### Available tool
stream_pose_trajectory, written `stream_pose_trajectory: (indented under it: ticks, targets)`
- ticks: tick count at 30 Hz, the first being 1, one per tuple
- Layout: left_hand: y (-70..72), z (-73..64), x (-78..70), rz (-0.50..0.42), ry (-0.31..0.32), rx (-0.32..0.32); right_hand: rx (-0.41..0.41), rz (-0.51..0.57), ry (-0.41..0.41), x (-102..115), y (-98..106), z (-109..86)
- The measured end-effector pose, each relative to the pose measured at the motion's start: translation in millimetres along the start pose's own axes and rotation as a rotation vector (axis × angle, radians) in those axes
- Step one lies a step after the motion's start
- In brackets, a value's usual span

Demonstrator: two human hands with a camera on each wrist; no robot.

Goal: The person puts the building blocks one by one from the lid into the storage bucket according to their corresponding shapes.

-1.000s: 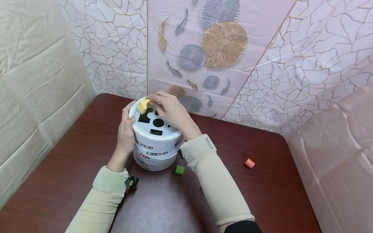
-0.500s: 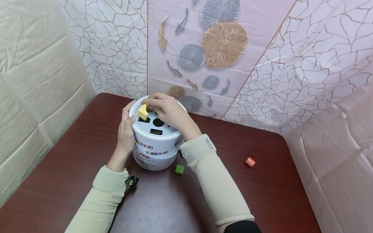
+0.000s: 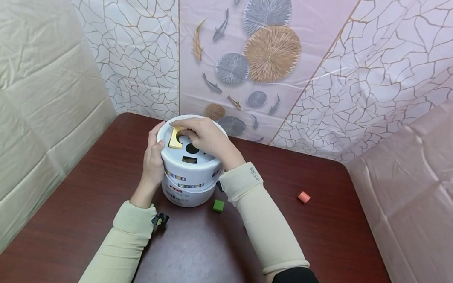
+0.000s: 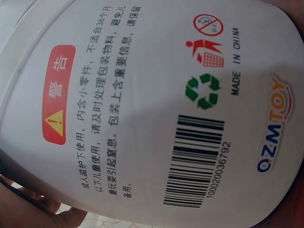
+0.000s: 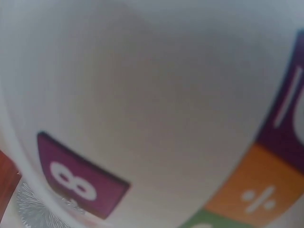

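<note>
A white shape-sorter bucket (image 3: 190, 174) stands on the table, its lid cut with dark holes of different shapes. My left hand (image 3: 153, 163) holds the bucket's left side, thumb near the rim; in the left wrist view its fingers (image 4: 38, 209) lie along the printed wall. Over the lid, my right hand (image 3: 207, 137) pinches a yellow notched block (image 3: 175, 143), which sits in a hole at the lid's left. The thumb is at the notch, and part of the block is hidden by the fingers. Only the bucket wall (image 5: 152, 85) fills most of the right wrist view.
A green cube (image 3: 218, 206) lies on the dark red-brown table (image 3: 321, 249) just right of the bucket's base. Farther right lies an orange-red cylinder (image 3: 303, 197). A patterned cloth (image 3: 138, 55) hangs behind the table, with plain cloth at both sides.
The yellow block has turned and gone down from above the lid into the hole, with my right hand following it. My left hand has kept its place on the bucket.
</note>
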State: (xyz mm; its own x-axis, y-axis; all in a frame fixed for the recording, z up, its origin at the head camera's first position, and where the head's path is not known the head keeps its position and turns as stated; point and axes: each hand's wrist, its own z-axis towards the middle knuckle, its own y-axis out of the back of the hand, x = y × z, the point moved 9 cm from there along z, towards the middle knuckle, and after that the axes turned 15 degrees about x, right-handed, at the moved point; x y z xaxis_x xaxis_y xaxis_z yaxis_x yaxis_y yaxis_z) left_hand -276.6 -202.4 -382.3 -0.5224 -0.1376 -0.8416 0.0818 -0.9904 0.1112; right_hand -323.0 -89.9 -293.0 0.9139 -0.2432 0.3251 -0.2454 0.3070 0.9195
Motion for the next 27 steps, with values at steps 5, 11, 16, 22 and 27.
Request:
stream_pose_trajectory:
  ticks: [5, 11, 16, 22, 27]
  targets:
    - [0.2, 0.0, 0.6, 0.011, 0.009, 0.001, 0.022, -0.006, -0.041, -2.7, -1.6, 0.4]
    - [-0.3, 0.1, 0.9, 0.005, 0.006, 0.001, 0.064, -0.004, -0.093, -5.9, -4.3, 1.4]
    - [-0.5, 0.0, 1.5, -0.002, 0.004, 0.003, 0.077, -0.002, -0.114, -7.1, -5.7, 1.0]
    - [-0.5, -0.8, 2.5, 0.001, 0.006, 0.004, 0.079, -0.002, -0.118, -8.0, -6.7, 1.4]
    - [-0.2, -0.3, 0.4, 0.002, 0.0, -0.001, 0.071, -0.003, -0.115, -7.9, -5.5, 1.5]
